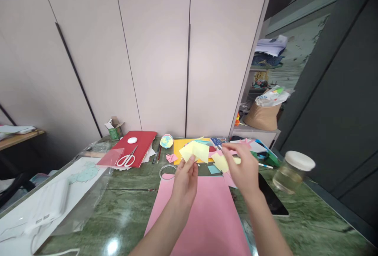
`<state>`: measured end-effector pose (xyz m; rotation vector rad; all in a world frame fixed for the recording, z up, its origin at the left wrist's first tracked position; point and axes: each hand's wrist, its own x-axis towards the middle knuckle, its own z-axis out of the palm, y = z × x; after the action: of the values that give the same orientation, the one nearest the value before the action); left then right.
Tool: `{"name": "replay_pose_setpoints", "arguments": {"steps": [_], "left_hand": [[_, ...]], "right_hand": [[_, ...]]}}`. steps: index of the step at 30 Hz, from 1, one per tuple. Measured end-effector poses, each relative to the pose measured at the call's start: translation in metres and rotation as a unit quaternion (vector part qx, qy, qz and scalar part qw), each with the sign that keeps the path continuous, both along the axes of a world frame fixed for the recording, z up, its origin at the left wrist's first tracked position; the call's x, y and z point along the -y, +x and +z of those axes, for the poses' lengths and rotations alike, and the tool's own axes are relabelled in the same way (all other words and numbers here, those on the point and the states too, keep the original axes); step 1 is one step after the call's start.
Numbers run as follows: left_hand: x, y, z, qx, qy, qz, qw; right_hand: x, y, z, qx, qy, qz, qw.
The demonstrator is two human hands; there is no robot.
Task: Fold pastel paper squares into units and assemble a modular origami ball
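Observation:
In the head view, a folded piece of pale yellow paper (201,151) is pinched between the thumb and fingers of my left hand (186,175). It is held up over the far edge of a large pink sheet (206,212), with a crease down its middle. To the right, my right hand (243,165) is raised with thumb and forefinger close together. Whatever lies between those fingertips is too small to make out. Below that hand are loose yellow paper pieces (220,162) and a small teal paper square (214,169).
Scissors (126,160) lie on a red folder (143,140) at the left. A roll of tape (167,172) sits beside the pink sheet. At the right are a dark tablet (271,197) and a lidded jar (292,173). Cabinet doors (159,51) rise behind the table.

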<state>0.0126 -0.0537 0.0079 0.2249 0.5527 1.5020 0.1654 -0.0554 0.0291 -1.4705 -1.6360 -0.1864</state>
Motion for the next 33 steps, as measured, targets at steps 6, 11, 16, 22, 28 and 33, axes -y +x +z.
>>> {"name": "replay_pose_setpoints", "arguments": {"steps": [6,11,16,22,28,33], "left_hand": [[0.015,0.004,0.005,-0.042,0.113,0.012,0.993],[0.027,0.006,0.011,-0.073,0.147,0.036,0.986],[0.034,0.009,0.014,-0.071,0.168,0.005,0.983],[0.036,0.006,0.016,-0.033,0.148,-0.036,0.988],[0.035,0.003,0.017,-0.114,0.153,0.010,0.982],[0.035,0.005,0.016,-0.140,0.150,0.017,0.979]], "right_hand": [[0.034,-0.057,0.004,0.060,0.245,0.072,0.965],[0.028,-0.058,0.000,0.030,0.302,0.049,0.951],[0.028,-0.054,0.001,-0.013,0.324,0.083,0.942],[0.028,-0.053,-0.003,-0.004,0.318,0.090,0.944],[0.027,-0.056,-0.004,-0.012,0.326,0.094,0.940],[0.028,-0.060,-0.005,-0.017,0.339,0.090,0.936]]}}
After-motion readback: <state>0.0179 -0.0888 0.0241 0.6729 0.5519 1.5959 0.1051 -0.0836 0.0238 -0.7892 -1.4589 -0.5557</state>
